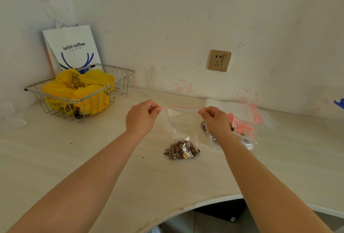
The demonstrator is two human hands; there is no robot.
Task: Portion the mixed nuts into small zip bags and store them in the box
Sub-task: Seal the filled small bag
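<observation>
Your left hand [142,119] pinches the left end of the small zip bag [181,130] at its red seal line, and your right hand [216,121] pinches the right end, so the top edge is stretched straight between them. The bag hangs upright from both pinches with its bottom resting on the table [111,158], and a small heap of mixed nuts [181,150] sits in the bottom of it. Just behind your right hand lies a bigger clear bag [242,139] with more nuts and pink pieces inside, partly hidden by your wrist. Beyond that, near the wall, lies a stack of empty zip bags [242,109] with red seal strips. At the far left of the table stands a wire basket [119,82] holding a crumpled yellow plastic bag [78,89]. A white paper bag [72,46] printed "luckin coffee" leans against the wall behind the basket. A wall socket [219,60] sits above the table on the right.
</observation>
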